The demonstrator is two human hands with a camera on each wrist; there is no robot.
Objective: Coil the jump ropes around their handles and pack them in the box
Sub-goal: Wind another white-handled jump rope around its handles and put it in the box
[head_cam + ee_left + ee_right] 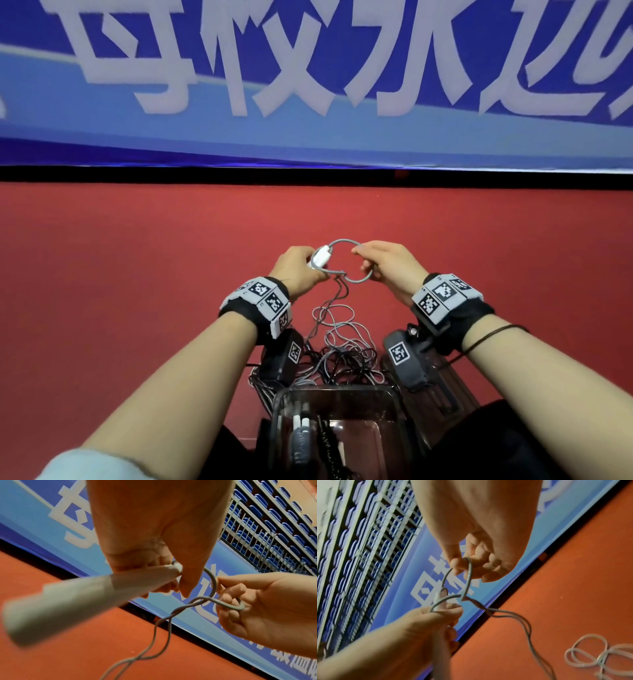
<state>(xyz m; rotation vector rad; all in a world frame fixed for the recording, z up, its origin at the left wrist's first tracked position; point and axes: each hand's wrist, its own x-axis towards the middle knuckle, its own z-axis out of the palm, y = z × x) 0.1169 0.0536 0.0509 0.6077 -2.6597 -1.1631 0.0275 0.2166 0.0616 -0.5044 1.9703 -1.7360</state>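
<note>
1. Left hand [297, 270]: fingers curled round the white jump-rope handle [320, 258], held above the red floor [137, 274]; handle's butt end points back toward the wrist (left wrist view).
2. Right hand [387, 267]: thumb & forefinger pinch the grey rope [344, 242]; other fingers curled, w/ the rope passing over them. One loop of rope arcs between the two hands.
3. Below the loop, two strands twist together & drop to a loose tangle of grey and dark ropes [337, 353] on the floor, between the forearms.
4. Clear plastic box [394, 411] sits nearest the person, just behind the tangle; inside lie at least two coiled bundles, one w/ white handles [301, 425], one dark; exact count unclear.
5. Both wrists carry marker-tagged bands [260, 298].
6. Blue banner [308, 130] w/ white characters bounds the floor's far edge; blue seating [274, 520] rises behind.
</note>
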